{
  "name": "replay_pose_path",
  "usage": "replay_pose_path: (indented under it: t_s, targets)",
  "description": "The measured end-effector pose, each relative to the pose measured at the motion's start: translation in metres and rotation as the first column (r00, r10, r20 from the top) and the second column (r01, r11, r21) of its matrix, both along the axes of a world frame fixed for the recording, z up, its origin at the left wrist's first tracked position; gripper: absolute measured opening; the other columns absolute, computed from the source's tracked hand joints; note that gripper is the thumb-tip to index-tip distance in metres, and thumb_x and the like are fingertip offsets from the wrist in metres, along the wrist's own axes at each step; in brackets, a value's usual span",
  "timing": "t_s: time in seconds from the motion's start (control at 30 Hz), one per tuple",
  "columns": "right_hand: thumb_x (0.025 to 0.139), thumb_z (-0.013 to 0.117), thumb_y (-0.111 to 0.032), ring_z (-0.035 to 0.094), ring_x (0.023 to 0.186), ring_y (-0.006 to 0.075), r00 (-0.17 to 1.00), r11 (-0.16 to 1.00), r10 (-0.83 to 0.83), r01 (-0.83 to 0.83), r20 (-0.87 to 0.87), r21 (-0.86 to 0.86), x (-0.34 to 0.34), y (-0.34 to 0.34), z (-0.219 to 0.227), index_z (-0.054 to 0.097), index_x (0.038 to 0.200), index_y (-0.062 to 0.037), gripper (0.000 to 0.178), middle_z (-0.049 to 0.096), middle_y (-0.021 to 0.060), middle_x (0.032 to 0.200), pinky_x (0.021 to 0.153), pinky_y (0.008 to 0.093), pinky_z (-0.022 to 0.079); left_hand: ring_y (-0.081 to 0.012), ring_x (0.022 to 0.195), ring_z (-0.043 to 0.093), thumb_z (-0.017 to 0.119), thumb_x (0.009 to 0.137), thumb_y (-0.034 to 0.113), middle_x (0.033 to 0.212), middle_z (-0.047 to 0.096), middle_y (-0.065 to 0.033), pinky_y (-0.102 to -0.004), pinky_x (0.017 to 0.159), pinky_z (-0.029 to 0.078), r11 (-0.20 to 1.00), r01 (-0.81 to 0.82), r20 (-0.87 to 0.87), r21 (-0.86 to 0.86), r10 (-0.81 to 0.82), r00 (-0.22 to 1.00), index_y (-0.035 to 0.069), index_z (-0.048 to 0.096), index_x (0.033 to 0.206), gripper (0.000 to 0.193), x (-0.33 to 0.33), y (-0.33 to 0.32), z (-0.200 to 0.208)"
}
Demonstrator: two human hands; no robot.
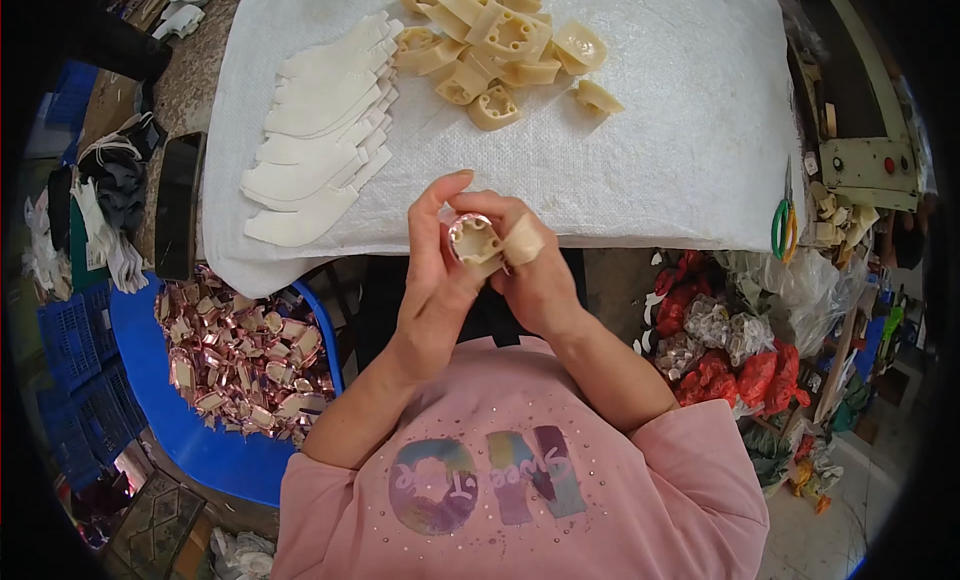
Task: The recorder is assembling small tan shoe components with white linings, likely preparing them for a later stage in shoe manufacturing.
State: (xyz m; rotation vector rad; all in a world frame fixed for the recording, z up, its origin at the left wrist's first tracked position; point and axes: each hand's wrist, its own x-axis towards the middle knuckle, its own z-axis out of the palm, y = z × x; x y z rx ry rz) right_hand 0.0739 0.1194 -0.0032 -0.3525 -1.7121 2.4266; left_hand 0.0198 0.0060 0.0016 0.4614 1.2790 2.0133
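- Holding pink-rimmed cream piece (pixel 472 242) in left hand (pixel 428 295) and right hand (pixel 540 280), hollow end up, presumably exposing rim.
- With fanned white strips (pixel 318 150) at far left, likely easing pickup.

A white woven plastic sheet (pixel 660 130) covers the work surface across the top of the frame. Upper left, flat white curved strips (pixel 320 130) overlap in a slanting row. Upper centre, hollow beige plastic-looking pieces (pixel 515 35) lie heaped, 1 just apart. Green-and-orange-handled scissors (pixel 788 196) rest at its right edge.
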Motion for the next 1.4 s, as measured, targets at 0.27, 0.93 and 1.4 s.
replay_pose_path:
  t_s: [0.27, 0.93, 1.4]
  targets:
    - [0.094, 0.046, -0.018, 0.051, 0.074, 0.0099, 0.979, 0.982, -0.062, 0.026, -0.195, -0.185, -0.002, -0.012, -0.001, 0.055, 0.104, -0.0059, 0.018, 0.053, 0.0032, 0.095, 0.059, 0.0227, 0.046, -0.0142, 0.100, 0.041, 0.042, 0.086, 0.020, 0.113, 0.040, -0.0112, -0.0279, 0.088, 0.035, 0.998, -0.068, -0.435, 0.010, 0.066, 0.898, 0.001, 0.025, 0.130, 0.051, 0.005, -0.001, -0.001]
    - [0.089, 0.056, -0.019, 0.054, 0.069, 0.0162, 0.985, 0.891, 0.038, 0.044, -0.171, 0.451, -0.006, 0.026, 0.021, 0.058, 0.098, 0.0012, 0.022, 0.057, 0.0082, 0.081, 0.061, 0.0299, 0.045, -0.0182, 0.078, 0.060, 0.073, 0.074, 0.006, 0.093, 0.057, -0.0106, -0.0275, 0.068, 0.048, 0.966, -0.196, -0.399, -0.167, 0.115, 0.910, 0.002, 0.053, 0.113, 0.044, -0.011, -0.010, 0.003]
    - [0.088, 0.054, -0.015, 0.055, 0.068, 0.0144, 0.992, 0.902, -0.018, 0.070, -0.125, 0.426, -0.010, 0.025, 0.001, 0.058, 0.090, -0.0008, 0.015, 0.058, 0.0068, 0.076, 0.060, 0.0281, 0.045, -0.0092, 0.062, 0.050, 0.073, 0.065, -0.002, 0.078, 0.053, -0.0048, -0.0211, 0.052, 0.040, 0.921, -0.293, -0.805, -0.257, -0.036, 0.592, 0.002, 0.054, 0.109, 0.048, -0.020, -0.006, 0.014]
